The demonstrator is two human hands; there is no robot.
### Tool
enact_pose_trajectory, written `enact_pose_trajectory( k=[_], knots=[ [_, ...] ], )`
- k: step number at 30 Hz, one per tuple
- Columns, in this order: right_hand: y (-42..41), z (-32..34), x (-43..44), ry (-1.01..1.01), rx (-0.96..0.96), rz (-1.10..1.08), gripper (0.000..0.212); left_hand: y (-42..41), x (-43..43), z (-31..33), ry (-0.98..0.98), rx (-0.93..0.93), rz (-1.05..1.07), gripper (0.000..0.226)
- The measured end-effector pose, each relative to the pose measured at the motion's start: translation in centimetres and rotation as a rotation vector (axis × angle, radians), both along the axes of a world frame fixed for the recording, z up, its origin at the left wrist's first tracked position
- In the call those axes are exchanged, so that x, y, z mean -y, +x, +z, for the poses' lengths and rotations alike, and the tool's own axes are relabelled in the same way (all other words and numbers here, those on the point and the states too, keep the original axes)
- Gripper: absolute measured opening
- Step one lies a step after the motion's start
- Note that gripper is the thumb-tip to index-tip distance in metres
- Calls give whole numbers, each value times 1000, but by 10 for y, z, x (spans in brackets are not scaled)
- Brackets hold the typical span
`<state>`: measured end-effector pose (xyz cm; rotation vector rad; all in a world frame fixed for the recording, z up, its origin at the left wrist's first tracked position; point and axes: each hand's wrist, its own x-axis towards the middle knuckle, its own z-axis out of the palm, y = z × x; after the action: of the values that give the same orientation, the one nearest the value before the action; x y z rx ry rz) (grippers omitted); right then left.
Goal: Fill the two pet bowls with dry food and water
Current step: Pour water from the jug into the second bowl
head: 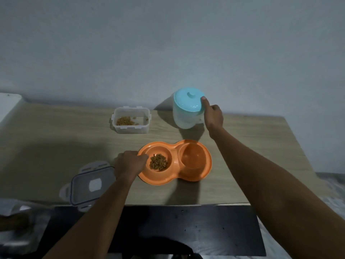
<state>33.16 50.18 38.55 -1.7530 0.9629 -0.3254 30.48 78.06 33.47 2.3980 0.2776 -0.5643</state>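
Bare forearms lead to a bare left hand (128, 163) and right hand (213, 116); beyond the orange double bowl (175, 165), the right hand's fingertip (203, 99) shows a short pale nail.

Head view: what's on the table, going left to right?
Container lid → clear food container → blue-lidded jug → right hand. The orange double bowl is left out because it overlaps both container and jug.
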Motion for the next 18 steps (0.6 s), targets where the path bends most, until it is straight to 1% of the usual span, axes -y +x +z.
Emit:
enact_pose_trajectory(
  k=[3,6,8,10,13,16,18],
  knots=[
    [-6,-4,9,80,37,8,61,-8,10,-11,-5,26,57,47],
    [-8,-9,12,264,122,-56,45,-20,25,-10,-9,72,160,54],
    [-12,-11,12,327,180,-100,39,-31,32,-9,-34,105,235,59],
    [-17,-11,16,356,214,-132,36,-42,37,-12,-33,161,247,53],
    [-32,-5,27,354,238,-147,39,-53,41,-15,-28,218,245,43],
    [-53,4,35,338,271,-154,43,-54,41,-10,-65,184,333,44],
    [-71,11,39,310,303,-157,50,-56,43,-8,-90,159,354,42]
  ],
)
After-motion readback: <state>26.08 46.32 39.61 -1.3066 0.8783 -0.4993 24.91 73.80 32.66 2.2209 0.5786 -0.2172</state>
